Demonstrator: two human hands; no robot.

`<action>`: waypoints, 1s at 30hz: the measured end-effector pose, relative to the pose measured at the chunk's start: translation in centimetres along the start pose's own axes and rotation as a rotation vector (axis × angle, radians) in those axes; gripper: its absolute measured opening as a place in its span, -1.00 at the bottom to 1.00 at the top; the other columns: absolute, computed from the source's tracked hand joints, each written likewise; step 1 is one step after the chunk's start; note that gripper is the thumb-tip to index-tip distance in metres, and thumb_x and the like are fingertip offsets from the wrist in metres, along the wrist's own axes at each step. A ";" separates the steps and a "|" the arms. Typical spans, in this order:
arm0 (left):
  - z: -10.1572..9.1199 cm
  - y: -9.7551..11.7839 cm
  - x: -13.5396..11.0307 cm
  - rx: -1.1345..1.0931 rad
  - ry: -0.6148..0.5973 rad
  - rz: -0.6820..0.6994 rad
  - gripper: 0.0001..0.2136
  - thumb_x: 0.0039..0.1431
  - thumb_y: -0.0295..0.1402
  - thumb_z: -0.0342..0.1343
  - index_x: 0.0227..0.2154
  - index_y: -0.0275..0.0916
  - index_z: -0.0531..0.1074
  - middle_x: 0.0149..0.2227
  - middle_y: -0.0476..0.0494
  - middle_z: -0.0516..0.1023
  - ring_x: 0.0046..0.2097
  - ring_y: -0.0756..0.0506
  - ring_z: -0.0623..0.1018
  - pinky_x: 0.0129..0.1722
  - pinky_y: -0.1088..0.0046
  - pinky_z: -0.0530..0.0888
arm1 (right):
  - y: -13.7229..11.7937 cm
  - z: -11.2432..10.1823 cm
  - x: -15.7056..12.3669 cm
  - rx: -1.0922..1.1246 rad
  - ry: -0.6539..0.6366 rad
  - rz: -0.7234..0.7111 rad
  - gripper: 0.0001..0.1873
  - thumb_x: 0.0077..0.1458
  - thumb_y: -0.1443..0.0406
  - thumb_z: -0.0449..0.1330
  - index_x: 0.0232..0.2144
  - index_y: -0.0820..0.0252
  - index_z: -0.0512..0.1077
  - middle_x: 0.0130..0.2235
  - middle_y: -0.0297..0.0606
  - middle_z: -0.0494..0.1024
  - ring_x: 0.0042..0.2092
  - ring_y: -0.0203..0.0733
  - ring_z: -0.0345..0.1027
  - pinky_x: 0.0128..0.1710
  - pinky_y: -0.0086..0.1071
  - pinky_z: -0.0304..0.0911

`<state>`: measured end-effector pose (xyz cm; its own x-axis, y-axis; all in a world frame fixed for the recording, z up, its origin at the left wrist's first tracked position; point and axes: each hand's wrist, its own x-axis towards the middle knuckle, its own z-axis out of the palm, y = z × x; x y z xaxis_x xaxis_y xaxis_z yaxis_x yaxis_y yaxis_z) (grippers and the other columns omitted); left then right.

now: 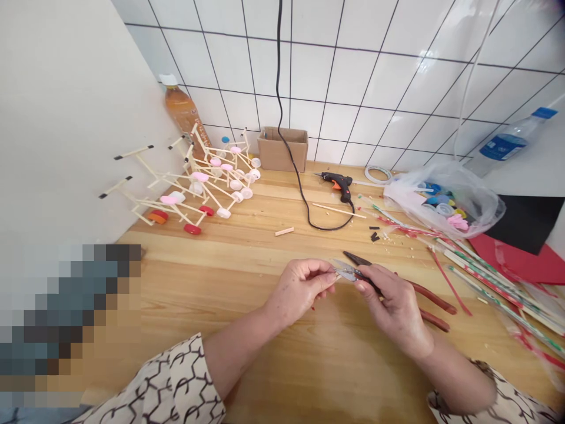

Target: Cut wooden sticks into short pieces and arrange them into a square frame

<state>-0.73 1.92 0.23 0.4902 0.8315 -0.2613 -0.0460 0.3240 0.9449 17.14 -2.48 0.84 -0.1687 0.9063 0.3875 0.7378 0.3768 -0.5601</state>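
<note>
We note the left hand (300, 290) narrowly pinching the tip of small metal snips (345, 271), held between both hands over the wooden table (198, 282). The right hand (395, 307) is closed around the snips. Red-handled pliers (435, 301) run beneath it. A glue gun (338, 184) lies beyond.

My left hand (301, 290) pinching small silver blade (343, 270), exact tool unclear. My right hand (394, 307) wrapped around red-handled pliers (435, 299), dark jaws pointing left, handles splayed, sticking out past hand.
</note>
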 end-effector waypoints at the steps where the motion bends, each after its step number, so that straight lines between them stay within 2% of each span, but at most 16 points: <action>1: 0.1 0.0 0.0 0.005 0.002 -0.004 -0.83 0.00 -0.28 0.13 -0.48 -0.30 0.44 -0.58 0.01 0.41 -0.57 0.08 0.30 -0.64 0.61 0.22 | -0.1 -0.1 0.0 0.004 0.002 0.011 -0.82 0.18 0.28 0.01 -0.37 0.22 0.38 -0.52 -0.30 0.37 -0.49 -0.26 0.24 -0.49 -0.41 0.15; 4: 0.1 0.3 -0.1 -0.005 0.014 -0.019 -0.82 -0.01 -0.26 0.15 -0.49 -0.30 0.44 -0.59 0.02 0.41 -0.58 0.09 0.30 -0.63 0.61 0.22 | -0.6 -0.5 0.2 0.033 0.017 0.058 -0.71 0.20 0.27 -0.04 -0.52 0.19 0.32 -0.60 -0.35 0.31 -0.58 -0.31 0.18 -0.56 -0.44 0.11; 8: -0.1 0.7 0.0 -0.074 0.039 0.028 -0.84 -0.02 -0.31 0.17 -0.48 -0.32 0.45 -0.59 0.00 0.43 -0.57 0.11 0.32 -0.53 0.59 0.28 | -0.3 -1.6 0.7 0.021 0.011 0.137 -0.70 0.21 0.22 -0.05 -0.50 0.18 0.34 -0.54 -0.32 0.40 -0.49 -0.25 0.31 -0.50 -0.44 0.18; 12: -0.2 0.7 0.2 -0.100 0.019 0.037 -0.85 -0.03 -0.33 0.17 -0.51 -0.34 0.44 -0.60 0.00 0.44 -0.57 0.12 0.31 -0.52 0.59 0.28 | 2.2 -3.2 1.6 -0.282 -0.011 0.230 -0.66 0.20 0.18 -0.08 -0.43 0.19 0.41 -0.47 -0.22 0.49 -0.42 -0.15 0.37 -0.47 -0.37 0.20; 14: -0.2 0.6 0.2 -0.099 0.020 0.032 -0.86 -0.02 -0.33 0.17 -0.50 -0.34 0.44 -0.59 0.00 0.44 -0.57 0.12 0.32 -0.51 0.59 0.29 | 4.1 -4.0 1.9 -0.482 -0.040 0.269 -0.68 0.18 0.17 -0.05 -0.34 0.21 0.43 -0.36 -0.13 0.53 -0.32 -0.04 0.39 -0.38 -0.30 0.22; 19: -0.2 0.6 0.2 0.003 0.044 0.063 -0.90 0.00 -0.38 0.15 -0.46 -0.32 0.45 -0.58 0.01 0.45 -0.55 0.10 0.35 -0.48 0.58 0.32 | 8.1 -5.6 1.8 -0.819 -0.216 0.361 -0.71 0.14 0.23 -0.02 -0.42 0.25 0.44 -0.36 -0.02 0.52 -0.30 0.05 0.39 -0.42 -0.24 0.21; 21: -0.2 0.7 0.1 0.089 0.064 0.091 -0.92 0.01 -0.41 0.13 -0.44 -0.32 0.46 -0.58 0.01 0.45 -0.53 0.08 0.38 -0.47 0.57 0.34 | 8.6 -5.9 1.6 -0.917 -0.249 0.370 -0.73 0.11 0.26 0.01 -0.48 0.26 0.44 -0.39 0.00 0.51 -0.30 0.10 0.39 -0.40 -0.18 0.22; 23: -0.1 0.6 0.0 0.202 0.088 0.156 -0.93 0.03 -0.44 0.10 -0.44 -0.31 0.46 -0.54 -0.02 0.48 -0.49 0.05 0.42 -0.45 0.56 0.36 | 7.9 -5.7 1.6 -0.949 -0.163 0.309 -0.75 0.10 0.28 0.03 -0.48 0.26 0.44 -0.36 0.03 0.51 -0.25 0.15 0.38 -0.32 -0.10 0.22; 25: -0.1 0.4 -0.2 0.356 0.104 0.291 -0.93 0.05 -0.47 0.08 -0.44 -0.31 0.46 -0.49 -0.05 0.52 -0.45 0.03 0.46 -0.43 0.54 0.38 | 6.2 -5.1 1.6 -0.805 0.015 0.178 -0.77 0.11 0.27 0.03 -0.40 0.25 0.45 -0.25 0.01 0.50 -0.17 0.13 0.35 -0.20 -0.05 0.20; 27: -0.1 0.0 -0.3 0.550 0.097 0.487 -0.91 0.09 -0.48 0.05 -0.44 -0.30 0.45 -0.45 -0.07 0.53 -0.42 0.01 0.47 -0.39 0.53 0.39 | 3.9 -4.1 1.7 -0.415 0.024 0.051 -0.79 0.13 0.23 0.06 -0.33 0.21 0.45 -0.23 -0.09 0.51 -0.16 -0.01 0.36 -0.16 -0.17 0.24; 29: -0.2 -0.3 -0.4 0.757 0.064 0.671 -0.89 0.14 -0.48 0.00 -0.42 -0.30 0.43 -0.45 -0.08 0.53 -0.42 0.00 0.47 -0.38 0.50 0.39 | 1.5 -3.0 1.7 -0.070 -0.218 0.055 -0.81 0.14 0.22 0.08 -0.30 0.15 0.46 -0.27 -0.18 0.51 -0.20 -0.13 0.37 -0.23 -0.31 0.27; 30: -0.2 -0.4 -0.5 0.855 0.045 0.743 -0.88 0.16 -0.48 -0.03 -0.40 -0.31 0.42 -0.45 -0.09 0.52 -0.41 -0.01 0.47 -0.38 0.48 0.40 | 0.6 -2.5 1.7 0.049 -0.294 0.063 -0.82 0.13 0.22 0.10 -0.27 0.13 0.46 -0.28 -0.21 0.51 -0.22 -0.17 0.36 -0.23 -0.33 0.27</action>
<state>-1.14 1.49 -0.12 0.5569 0.7103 0.4305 0.3057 -0.6573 0.6889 18.93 -1.26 3.03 -0.3104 0.9422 0.1262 0.7217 0.3200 -0.6138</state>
